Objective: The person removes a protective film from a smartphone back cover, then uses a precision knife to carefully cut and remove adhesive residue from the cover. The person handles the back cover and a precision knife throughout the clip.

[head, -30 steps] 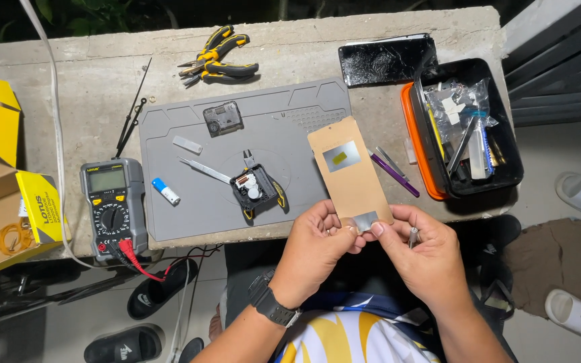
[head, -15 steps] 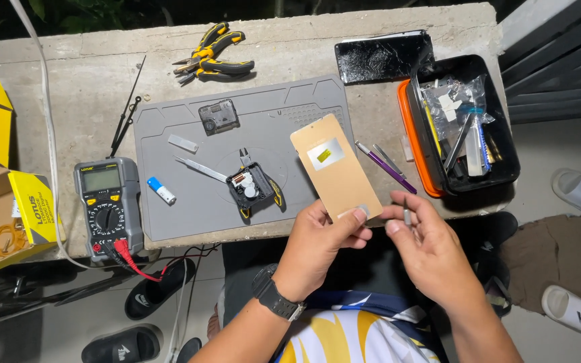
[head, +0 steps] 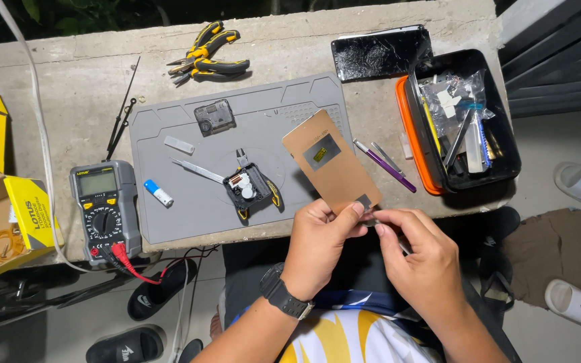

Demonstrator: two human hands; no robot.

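Two hands: left hand [head: 317, 245], right hand [head: 415, 259]. One brown card [head: 331, 161]. One grey mat [head: 250, 161]. One meter [head: 104, 210]. One battery [head: 159, 193]. One cracked phone [head: 379, 52]. One black tray [head: 469, 121] (contents too jumbled for counting). Two clock movements [head: 247, 187] [head: 214, 117]. Two pliers [head: 206, 57].

We see bare grey mat [head: 189, 215] left of the clock movement [head: 249, 188]; rightward the tan card [head: 331, 165], purple tools [head: 384, 165] and orange-rimmed box [head: 411, 134] crowd the tabletop [head: 68, 87].
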